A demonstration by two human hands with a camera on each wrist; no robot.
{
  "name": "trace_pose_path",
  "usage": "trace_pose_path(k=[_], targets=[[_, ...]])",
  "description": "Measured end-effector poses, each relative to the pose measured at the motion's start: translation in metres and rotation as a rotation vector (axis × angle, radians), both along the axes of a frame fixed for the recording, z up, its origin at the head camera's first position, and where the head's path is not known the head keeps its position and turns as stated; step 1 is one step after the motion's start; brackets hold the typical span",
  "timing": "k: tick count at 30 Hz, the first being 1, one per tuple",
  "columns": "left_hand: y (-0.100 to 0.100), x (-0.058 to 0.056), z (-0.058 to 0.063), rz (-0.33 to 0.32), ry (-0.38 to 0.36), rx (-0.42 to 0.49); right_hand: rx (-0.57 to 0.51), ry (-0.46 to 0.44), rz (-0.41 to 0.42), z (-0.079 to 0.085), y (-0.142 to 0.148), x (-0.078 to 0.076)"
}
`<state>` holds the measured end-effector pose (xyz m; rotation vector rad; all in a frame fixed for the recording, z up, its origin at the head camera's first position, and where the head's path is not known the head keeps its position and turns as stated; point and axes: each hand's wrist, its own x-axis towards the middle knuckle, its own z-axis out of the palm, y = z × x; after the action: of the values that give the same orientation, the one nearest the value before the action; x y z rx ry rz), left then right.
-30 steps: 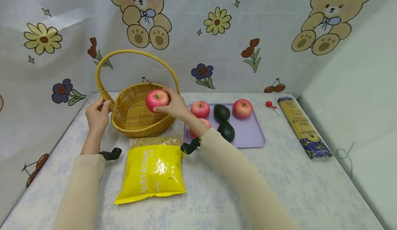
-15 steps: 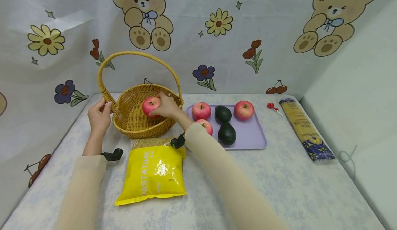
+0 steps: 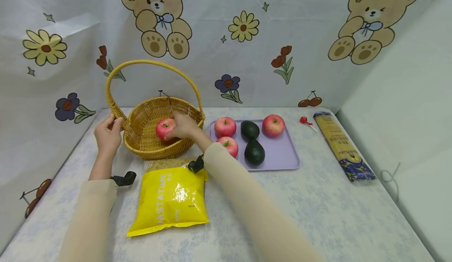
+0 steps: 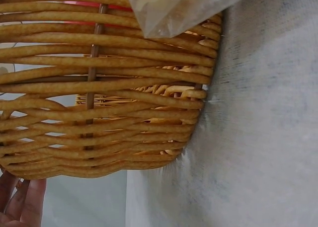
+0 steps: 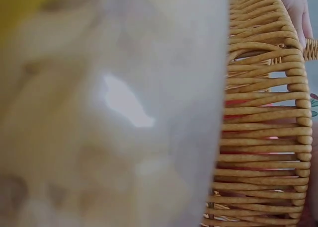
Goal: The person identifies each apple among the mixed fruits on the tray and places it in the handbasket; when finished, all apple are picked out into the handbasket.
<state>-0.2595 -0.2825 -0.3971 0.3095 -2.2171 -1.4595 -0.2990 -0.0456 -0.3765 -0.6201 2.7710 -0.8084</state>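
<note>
My right hand (image 3: 185, 126) is down inside the yellow wicker basket (image 3: 159, 152), holding a red apple (image 3: 165, 129) low between thumb and fingers. At the basket's left side, by the foot of its arched handle, my left hand (image 3: 108, 136) grips the rim. In the left wrist view, fingertips of the left hand (image 4: 22, 202) show at the woven edge. Through the weave of the basket (image 5: 263, 137) in the right wrist view, bits of red show; the right hand is mostly hidden there.
A yellow pasta bag (image 3: 169, 203) lies in front of the basket, partly over a clear pack (image 3: 166, 164). Right of it, a lilac tray (image 3: 279, 156) bears apples (image 3: 273, 125) and avocados (image 3: 254, 152). Farther right are a lollipop (image 3: 304, 120) and a spaghetti pack (image 3: 342, 144).
My right hand has carried the apple from over the basket's right side down and left into it. The left hand keeps its grip on the rim.
</note>
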Motion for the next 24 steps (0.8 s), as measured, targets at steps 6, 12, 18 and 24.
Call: trace_pose_path(k=[6,12,18,24], targets=[[0.0007,-0.0005,0.0001,0.016,0.004,-0.003,0.065,0.017,0.012,0.0001,-0.0016,0.0016],[0.0001,-0.0002,-0.0007,0.009,0.019,0.011,0.107,0.043,0.028,-0.0014,-0.0020,0.0028],[-0.0004,-0.0002,-0.0014,0.004,0.018,0.004,0.113,0.066,0.021,-0.0028,-0.0030,0.0037],[0.0002,-0.0010,-0.0017,0.013,0.005,0.008,0.137,0.074,-0.005,-0.0028,-0.0040,0.0041]])
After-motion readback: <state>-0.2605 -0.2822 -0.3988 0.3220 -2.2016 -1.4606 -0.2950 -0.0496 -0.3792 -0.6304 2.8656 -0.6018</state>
